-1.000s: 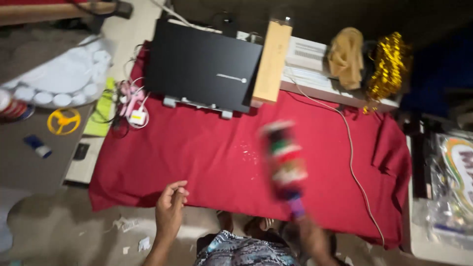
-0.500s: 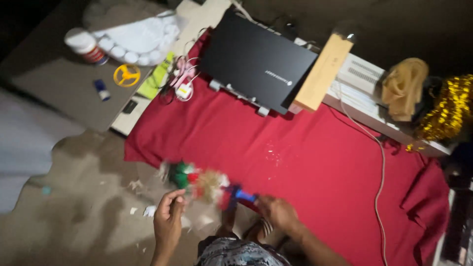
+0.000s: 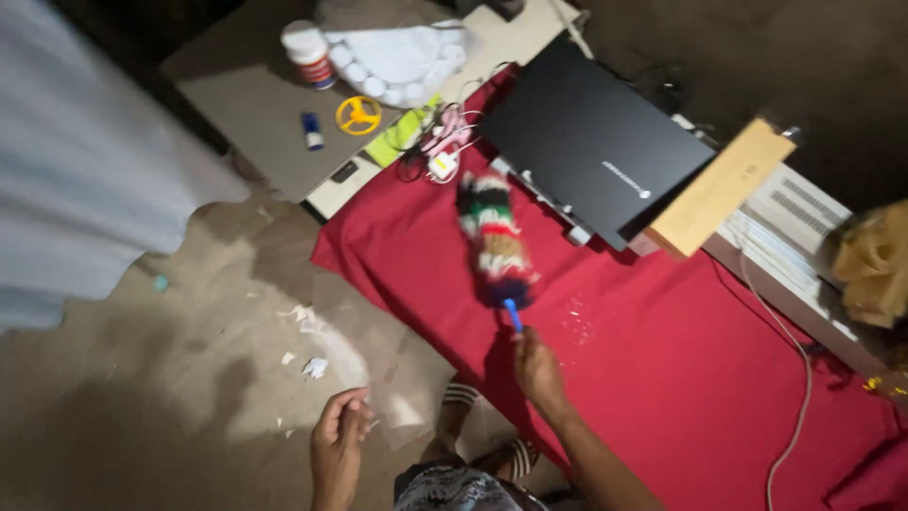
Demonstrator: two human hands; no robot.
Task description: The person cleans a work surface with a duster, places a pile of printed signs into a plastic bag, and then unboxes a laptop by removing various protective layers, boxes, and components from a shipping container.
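Head view: the left hand (image 3: 339,437) is seen lowest, loosely curled, holding nothing and hanging over the bare floor (image 3: 189,378), well apart from the right hand (image 3: 536,367). That hand is closed on the blue handle of a striped duster (image 3: 494,241), whose fluffy head is stretched ahead of it over the red cloth (image 3: 662,378). Pale crumbs (image 3: 577,317) are scattered just right of the handle. Beyond the duster head a closed black laptop (image 3: 596,142) and a tangle of cables (image 3: 430,156) are found. Dusting would best be done with light strokes, kept clear of the cables, and the crumbs drawn toward the cloth's edge.
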